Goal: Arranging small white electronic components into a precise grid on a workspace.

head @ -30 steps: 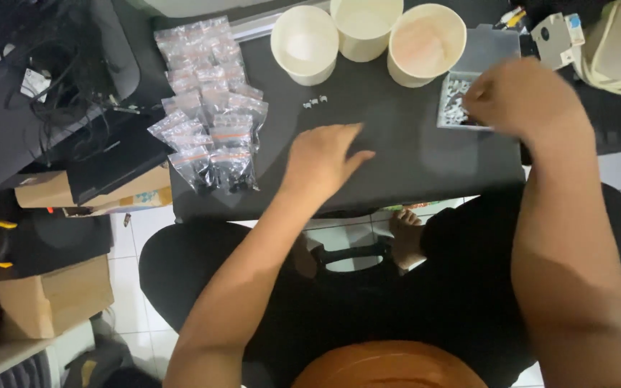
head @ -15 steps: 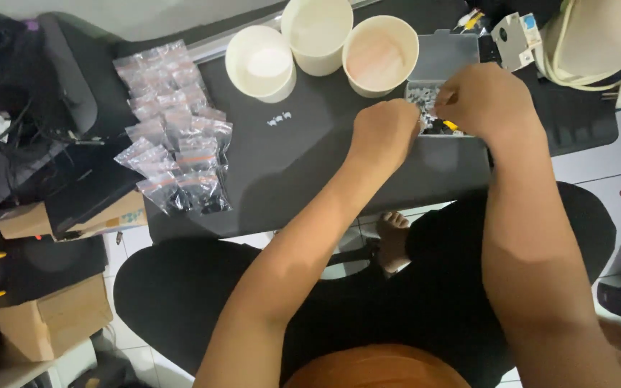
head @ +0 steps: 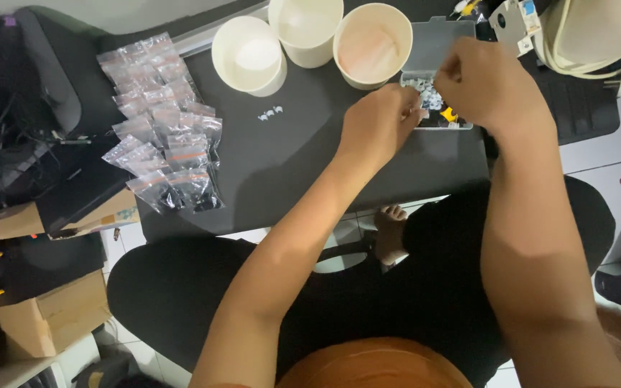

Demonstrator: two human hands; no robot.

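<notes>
Both hands meet over a clear plastic parts box [head: 433, 50] holding small white and yellow pieces at the right of a black lap desk [head: 289, 158]. My left hand [head: 379, 122] has its fingers pinched at the box's near edge; whether it holds a piece is hidden. My right hand [head: 486, 82] is closed into a loose fist over the box, its fingertips hidden. A few tiny white pieces [head: 271, 113] lie loose on the desk to the left of my hands.
Three cream paper cups [head: 249, 54] stand along the desk's far edge. Several small clear zip bags [head: 163, 122] with dark contents lie in a pile at the left. Cardboard boxes [head: 52, 316] and cables sit on the floor at left. My bare foot [head: 391, 230] shows below the desk.
My left hand has moved from flat on the middle of the desk rightwards to the parts box, its fingers pinching. My right hand has stayed over the box.
</notes>
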